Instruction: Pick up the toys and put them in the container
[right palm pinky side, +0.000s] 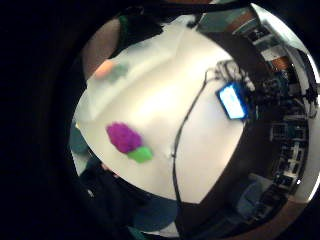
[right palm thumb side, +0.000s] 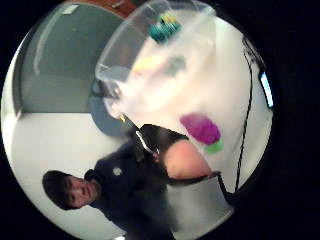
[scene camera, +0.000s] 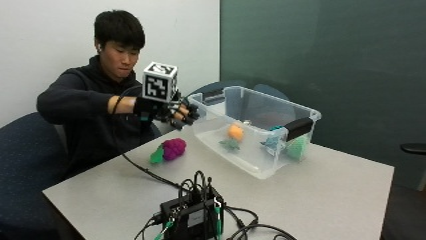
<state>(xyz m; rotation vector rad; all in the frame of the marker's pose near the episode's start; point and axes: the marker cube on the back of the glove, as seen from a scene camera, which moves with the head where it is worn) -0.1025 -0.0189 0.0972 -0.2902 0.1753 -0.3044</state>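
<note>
A purple grape toy (scene camera: 172, 148) with a green leaf lies on the grey table (scene camera: 319, 200), in front of the clear plastic container (scene camera: 303, 116). Inside the container are an orange toy (scene camera: 235, 131) and several teal and green toys (scene camera: 273, 142). My gloved right hand (scene camera: 170, 112) hovers above the table by the container's near left corner, over the grape toy, fingers loosely curled and holding nothing. From the palm, the grape toy (right palm pinky side: 123, 137) (right palm thumb side: 200, 128) shows on the table below, with the container (right palm thumb side: 150, 65) beside it.
A black electronics box (scene camera: 193, 212) with a tangle of cables sits at the table's near edge, and a black cable (scene camera: 143, 170) runs from the hand to it. A blue chair (scene camera: 26, 165) stands at the left. A black clip (scene camera: 298, 127) hangs on the container's rim.
</note>
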